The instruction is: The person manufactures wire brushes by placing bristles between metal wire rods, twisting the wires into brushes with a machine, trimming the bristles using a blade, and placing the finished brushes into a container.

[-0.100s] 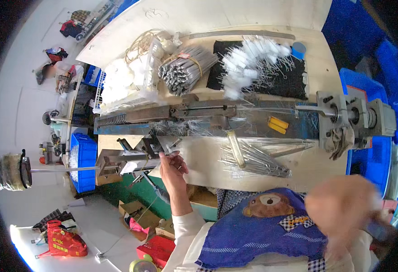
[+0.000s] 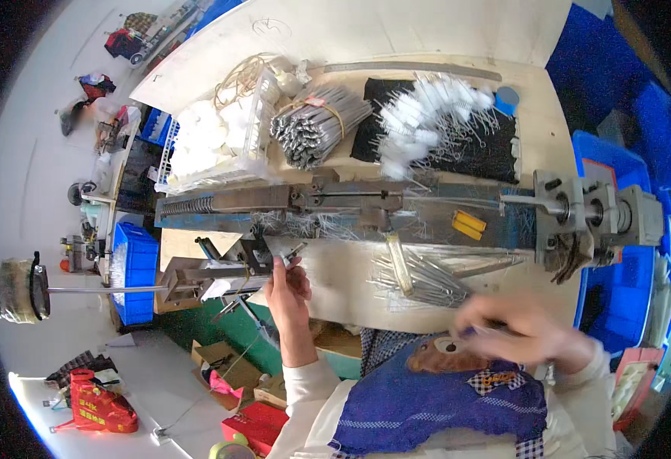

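At the left end of the bench, my left hand (image 2: 288, 287) has its fingers curled around the lower end of a short metal rod (image 2: 296, 251). The rod belongs to a dark metal fixture (image 2: 255, 256) fed by a long bar. My right hand (image 2: 515, 329), smeared by motion, hovers in front of the apron's bear patch; whether it holds anything cannot be made out. Near it on the bench lie loose thin metal rods (image 2: 435, 283), with a yellowish flat strip (image 2: 399, 264) across them. Behind both hands runs a long steel machine bed (image 2: 427, 206) strewn with fine clear bristles.
A spindle head (image 2: 573, 210) stands at the bed's right end. On the bed lies a yellow block (image 2: 468, 224). Farther back are a white basket (image 2: 255, 115), a tied bundle of metal rods (image 2: 316, 126), white brushes (image 2: 431, 115) on black cloth and a blue cup (image 2: 506, 100).
My right hand has swung left from the lower right, in front of the apron and closer to the loose rods. My left hand stays at the fixture's short rod.
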`<state>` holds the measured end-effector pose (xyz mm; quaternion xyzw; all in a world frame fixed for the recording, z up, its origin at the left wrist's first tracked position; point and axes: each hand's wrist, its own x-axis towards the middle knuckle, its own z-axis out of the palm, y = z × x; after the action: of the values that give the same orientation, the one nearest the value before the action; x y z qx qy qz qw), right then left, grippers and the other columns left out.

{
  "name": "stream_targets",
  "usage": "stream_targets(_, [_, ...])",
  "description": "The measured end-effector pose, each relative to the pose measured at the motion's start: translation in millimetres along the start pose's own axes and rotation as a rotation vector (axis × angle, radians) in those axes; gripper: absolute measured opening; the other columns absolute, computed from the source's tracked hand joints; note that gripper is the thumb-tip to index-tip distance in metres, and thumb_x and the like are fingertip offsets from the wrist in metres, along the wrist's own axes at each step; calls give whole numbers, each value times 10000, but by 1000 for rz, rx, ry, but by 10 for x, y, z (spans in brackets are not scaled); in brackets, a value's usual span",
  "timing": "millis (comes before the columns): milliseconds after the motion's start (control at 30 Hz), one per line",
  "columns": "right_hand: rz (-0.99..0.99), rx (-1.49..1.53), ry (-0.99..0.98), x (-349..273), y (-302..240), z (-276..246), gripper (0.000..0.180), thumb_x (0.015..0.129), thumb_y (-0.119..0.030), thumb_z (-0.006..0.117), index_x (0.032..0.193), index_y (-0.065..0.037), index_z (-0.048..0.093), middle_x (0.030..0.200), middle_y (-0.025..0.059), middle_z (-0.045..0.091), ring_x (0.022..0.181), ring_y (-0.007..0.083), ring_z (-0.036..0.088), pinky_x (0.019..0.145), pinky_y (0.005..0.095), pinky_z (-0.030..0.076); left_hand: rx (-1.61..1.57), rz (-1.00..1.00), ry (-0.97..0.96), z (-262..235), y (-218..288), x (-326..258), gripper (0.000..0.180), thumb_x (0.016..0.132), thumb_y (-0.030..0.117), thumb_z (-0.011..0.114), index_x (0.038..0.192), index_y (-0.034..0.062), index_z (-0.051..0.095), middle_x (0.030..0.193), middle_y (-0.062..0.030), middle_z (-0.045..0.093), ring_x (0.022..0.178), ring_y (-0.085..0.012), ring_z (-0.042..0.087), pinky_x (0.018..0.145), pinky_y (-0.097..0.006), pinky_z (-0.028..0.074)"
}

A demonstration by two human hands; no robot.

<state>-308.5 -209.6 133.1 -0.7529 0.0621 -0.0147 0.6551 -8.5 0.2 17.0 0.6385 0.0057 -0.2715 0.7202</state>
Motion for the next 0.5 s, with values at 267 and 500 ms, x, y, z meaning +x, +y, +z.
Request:
stream_targets(267, [555, -868, 505, 641, 999, -150, 401, 832, -159, 597, 1176, 6, 476, 1052, 226, 568, 783, 361, 642, 624, 406, 552, -78, 223, 135, 484, -109, -143, 242, 991, 222, 469, 779, 106, 477, 563, 59, 357, 412, -27, 290, 333, -198, 192])
stream_targets(500, [404, -725, 604, 511, 1150, -274, 296, 873, -96, 490, 1142, 28, 489, 1116, 266, 545, 825, 389, 629, 655, 463, 525, 28, -366, -1018, 2001, 150, -873, 217, 993, 248, 468, 941, 43, 515, 624, 32, 404, 419, -81, 352, 367, -235, 255])
